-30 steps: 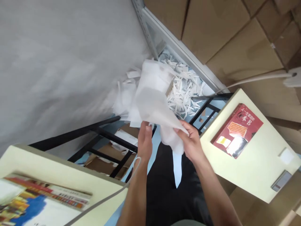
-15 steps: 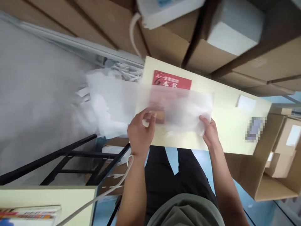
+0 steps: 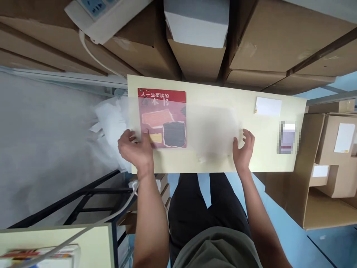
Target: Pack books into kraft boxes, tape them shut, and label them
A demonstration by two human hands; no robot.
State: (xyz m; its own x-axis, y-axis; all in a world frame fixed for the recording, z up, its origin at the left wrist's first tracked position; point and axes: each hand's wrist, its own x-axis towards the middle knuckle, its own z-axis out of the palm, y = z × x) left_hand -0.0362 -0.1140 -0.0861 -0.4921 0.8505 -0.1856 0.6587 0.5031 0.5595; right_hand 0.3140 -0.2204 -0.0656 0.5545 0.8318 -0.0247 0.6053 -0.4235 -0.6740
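A thin translucent white sheet (image 3: 212, 128) lies spread over the pale yellow table (image 3: 212, 165), partly covering a red book (image 3: 162, 118). My left hand (image 3: 136, 147) pinches the sheet's left edge at the book's lower left corner. My right hand (image 3: 243, 149) grips the sheet's right edge, fingers curled.
A white card (image 3: 268, 107) and a blurred-out small item (image 3: 287, 137) lie on the table's right. Cardboard boxes (image 3: 267, 37) and a power strip (image 3: 103, 15) are behind. An open box (image 3: 329, 163) stands right. White foam sheeting (image 3: 41, 141) and a black frame (image 3: 83, 197) are left.
My view swung right from the foam pile to the table. Both hands carried the sheet over and lowered it flat across the red book.
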